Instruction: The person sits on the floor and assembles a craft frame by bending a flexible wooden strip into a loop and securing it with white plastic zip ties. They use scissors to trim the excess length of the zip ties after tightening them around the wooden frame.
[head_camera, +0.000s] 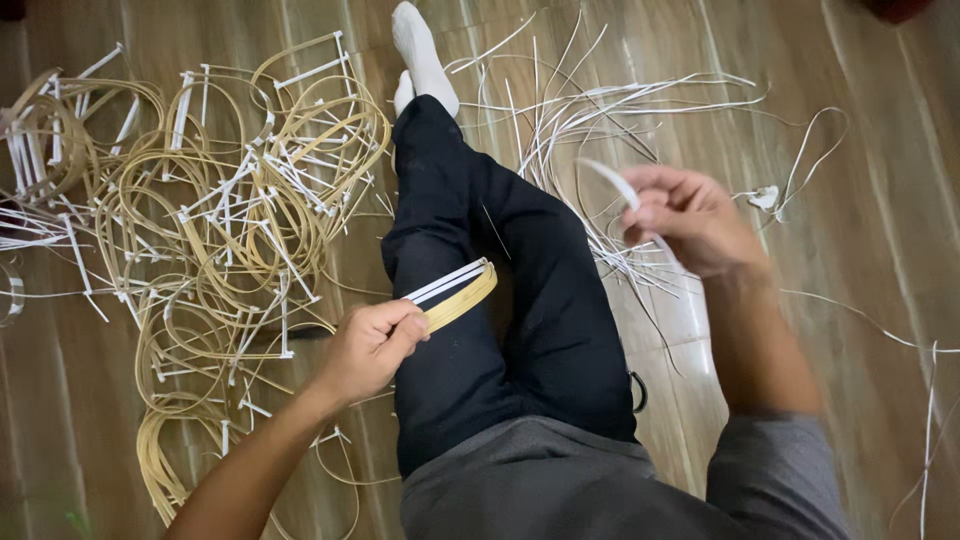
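Binding step under way: left hand (368, 348) fingers pinching bamboo strip bundle (455, 293); right hand (692, 220) fingers pinching white strip (612, 180). Next likely needs strip brought across to bundle.

A floor of warm brown wooden planks (880, 230) fills the whole frame, its grain running roughly from top to bottom with a slight slant. The boards have a soft sheen, and pale patches of reflected light lie across the upper middle and the right of the frame. The lower left corner is darker and duller. At the top right corner a dark reddish shape (900, 8) cuts into the frame, too cropped to identify. No walls, windows or furniture show.
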